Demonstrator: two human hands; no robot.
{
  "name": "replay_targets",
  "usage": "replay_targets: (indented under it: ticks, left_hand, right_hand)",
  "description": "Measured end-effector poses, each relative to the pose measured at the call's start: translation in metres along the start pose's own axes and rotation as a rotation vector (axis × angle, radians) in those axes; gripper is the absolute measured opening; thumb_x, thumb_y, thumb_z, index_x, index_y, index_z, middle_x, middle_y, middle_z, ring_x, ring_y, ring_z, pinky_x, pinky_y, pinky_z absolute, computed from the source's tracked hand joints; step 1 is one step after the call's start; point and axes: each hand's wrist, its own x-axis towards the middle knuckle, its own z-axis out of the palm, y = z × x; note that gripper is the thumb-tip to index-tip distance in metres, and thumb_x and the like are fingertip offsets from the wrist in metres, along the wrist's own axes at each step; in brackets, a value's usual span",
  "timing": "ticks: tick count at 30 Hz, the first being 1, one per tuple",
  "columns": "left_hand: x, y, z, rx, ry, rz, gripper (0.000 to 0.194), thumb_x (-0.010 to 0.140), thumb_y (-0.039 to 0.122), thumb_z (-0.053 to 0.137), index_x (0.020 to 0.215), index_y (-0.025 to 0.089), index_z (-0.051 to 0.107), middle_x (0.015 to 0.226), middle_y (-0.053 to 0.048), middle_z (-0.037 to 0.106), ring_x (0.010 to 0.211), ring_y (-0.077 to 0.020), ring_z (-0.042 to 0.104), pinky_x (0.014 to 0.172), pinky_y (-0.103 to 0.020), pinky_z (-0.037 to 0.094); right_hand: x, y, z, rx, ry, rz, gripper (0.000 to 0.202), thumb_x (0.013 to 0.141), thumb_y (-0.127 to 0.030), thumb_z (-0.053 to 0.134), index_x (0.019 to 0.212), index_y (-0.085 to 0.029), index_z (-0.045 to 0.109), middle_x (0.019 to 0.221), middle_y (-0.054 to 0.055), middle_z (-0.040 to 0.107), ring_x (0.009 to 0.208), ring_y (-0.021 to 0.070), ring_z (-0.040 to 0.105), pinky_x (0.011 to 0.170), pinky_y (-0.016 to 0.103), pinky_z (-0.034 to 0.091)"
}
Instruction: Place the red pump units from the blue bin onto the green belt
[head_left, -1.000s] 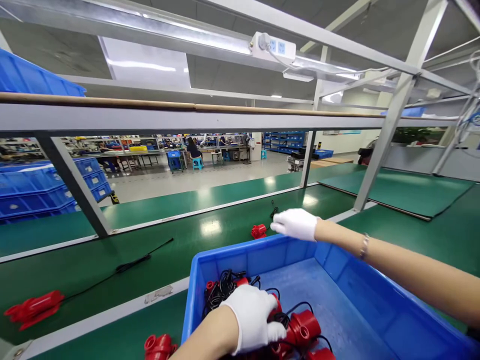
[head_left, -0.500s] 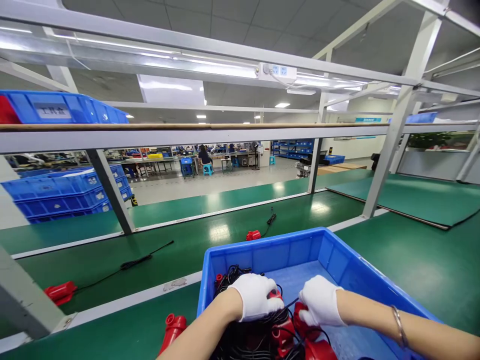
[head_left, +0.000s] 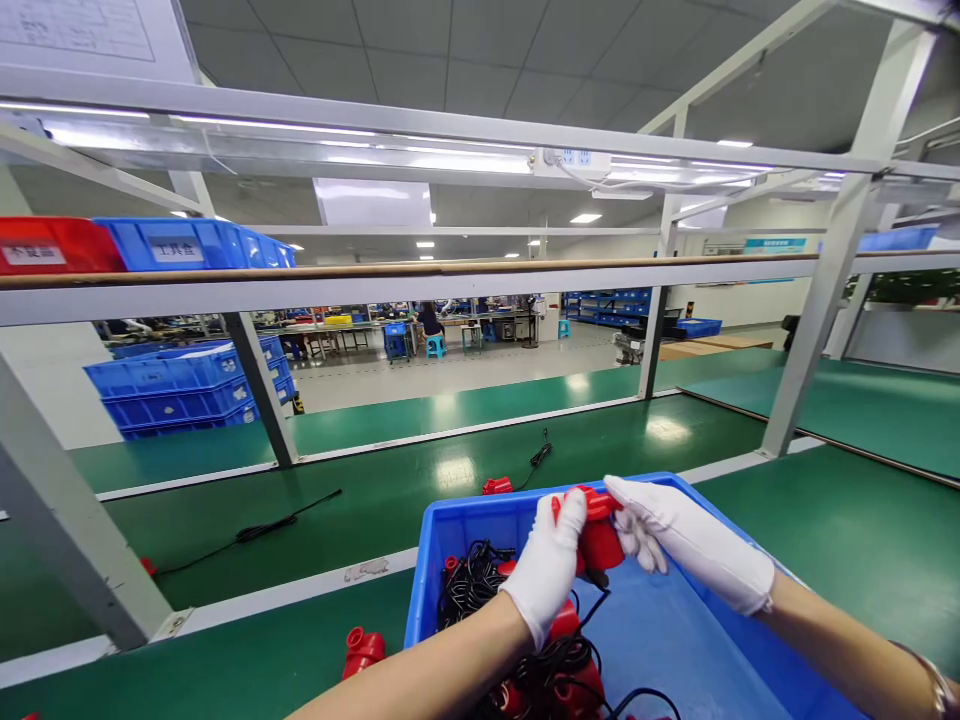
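Note:
Above the blue bin (head_left: 664,630), a red plastic part (head_left: 602,545) with a black cable is raised between my two white-gloved hands. My left hand (head_left: 549,555) is closed round its left side, thumb on top. My right hand (head_left: 667,525) pinches the upper right edge with thumb and fingertips, the other fingers curled below. Underneath, the left half of the bin holds several similar red parts (head_left: 566,622) and tangled black cables (head_left: 474,580). My left forearm hides some of them.
Left of the bin lies a red fitting (head_left: 362,650) on the green bench. Behind the bin are another red part (head_left: 496,486) with its cable and a black cable (head_left: 262,530). Metal posts (head_left: 825,240) carry a shelf with blue (head_left: 225,245) and red boxes (head_left: 56,245).
Both hands have risen out of the bin, lifting the red part from the pile and bringing it between them. The view has shifted slightly left and up.

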Motion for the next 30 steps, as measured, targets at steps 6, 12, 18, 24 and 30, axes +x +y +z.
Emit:
replay_targets:
  ticks: [6,12,18,24,30]
  left_hand:
    - [0.006,-0.006,-0.001,-0.44,0.122,-0.182,0.076,0.076,0.083,0.042,0.094,0.013,0.066,0.079,-0.008,0.069,0.078,-0.0228,0.065,0.078,-0.035,0.049]
    - [0.003,-0.008,-0.001,-0.609,0.092,-0.107,0.066,0.08,0.073,0.053,0.111,0.016,0.065,0.097,-0.005,0.07,0.088,-0.0201,0.063,0.087,-0.031,0.046]
    - [0.003,-0.004,-0.008,-0.71,-0.002,-0.118,0.066,0.08,0.069,0.057,0.113,0.013,0.066,0.078,-0.003,0.064,0.071,-0.0142,0.058,0.072,-0.025,0.045]
    - [-0.005,0.002,-0.013,-0.583,-0.25,-0.04,0.078,0.082,0.078,0.038,0.108,0.01,0.065,0.064,-0.003,0.058,0.057,-0.0161,0.055,0.061,-0.028,0.043]
    - [-0.026,0.02,-0.011,-0.134,-0.1,0.149,0.061,0.092,0.069,0.03,0.093,0.015,0.059,0.08,-0.003,0.057,0.074,-0.016,0.053,0.075,-0.03,0.043]
  right_hand:
    - [-0.014,0.013,0.021,-0.125,0.011,-0.214,0.042,0.091,-0.061,0.049,0.102,-0.02,0.053,0.091,0.004,0.067,0.08,0.0172,0.064,0.069,0.028,0.051]
    - [-0.021,0.02,0.038,-0.327,0.079,-0.185,0.04,0.088,-0.052,0.055,0.117,-0.024,0.052,0.107,0.008,0.067,0.091,0.0244,0.066,0.076,0.035,0.052]
    - [-0.029,0.023,0.039,-0.476,0.141,-0.289,0.038,0.085,-0.048,0.06,0.116,-0.028,0.056,0.102,0.002,0.067,0.083,0.0211,0.065,0.073,0.032,0.052]
    - [-0.041,0.02,0.037,-0.49,0.042,-0.472,0.034,0.088,-0.046,0.061,0.117,-0.031,0.058,0.1,0.001,0.066,0.084,0.0185,0.063,0.073,0.028,0.051]
    - [-0.045,0.017,0.023,-0.358,-0.033,-0.456,0.031,0.088,-0.056,0.056,0.097,-0.026,0.062,0.084,0.001,0.064,0.071,0.0168,0.059,0.063,0.025,0.047]
